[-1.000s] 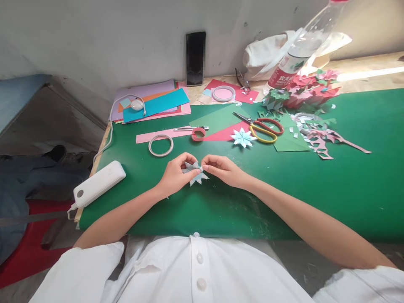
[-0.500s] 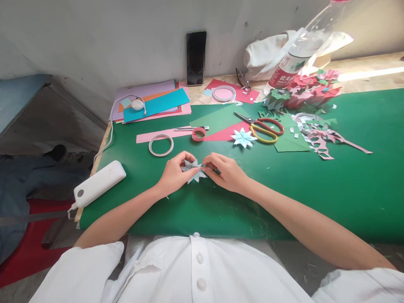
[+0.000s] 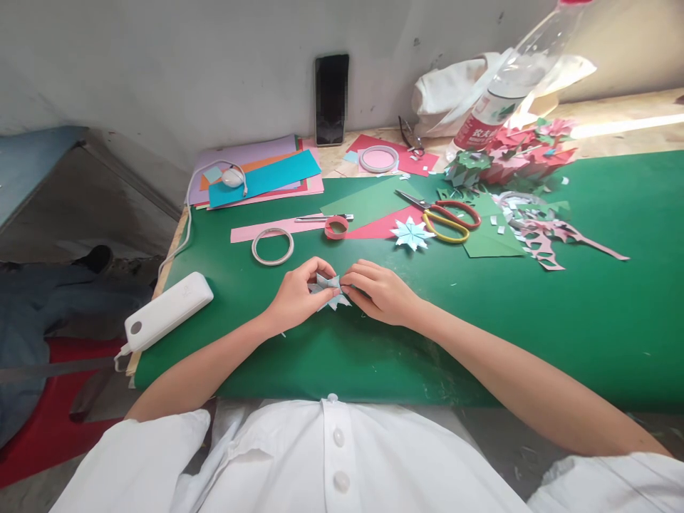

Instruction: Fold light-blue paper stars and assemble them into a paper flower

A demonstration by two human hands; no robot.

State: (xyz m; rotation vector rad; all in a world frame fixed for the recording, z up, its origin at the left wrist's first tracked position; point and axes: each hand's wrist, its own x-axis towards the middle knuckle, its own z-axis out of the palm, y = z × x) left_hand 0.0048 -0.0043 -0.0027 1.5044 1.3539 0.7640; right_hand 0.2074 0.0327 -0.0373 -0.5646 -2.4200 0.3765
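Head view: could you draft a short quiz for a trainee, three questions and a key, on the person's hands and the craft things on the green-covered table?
1. Multiple choice. What does the left hand hold?
A) a white plastic power bank
B) a pale-blue folded-paper star
C) a clear plastic bottle

2. True or false. A second pale-blue folded-paper star lies beside the yellow handle of the metal scissors.

3. Fill in the blank. The black rectangular smartphone is propped upright against the grey ____.

Key: 1. B; 2. True; 3. wall.
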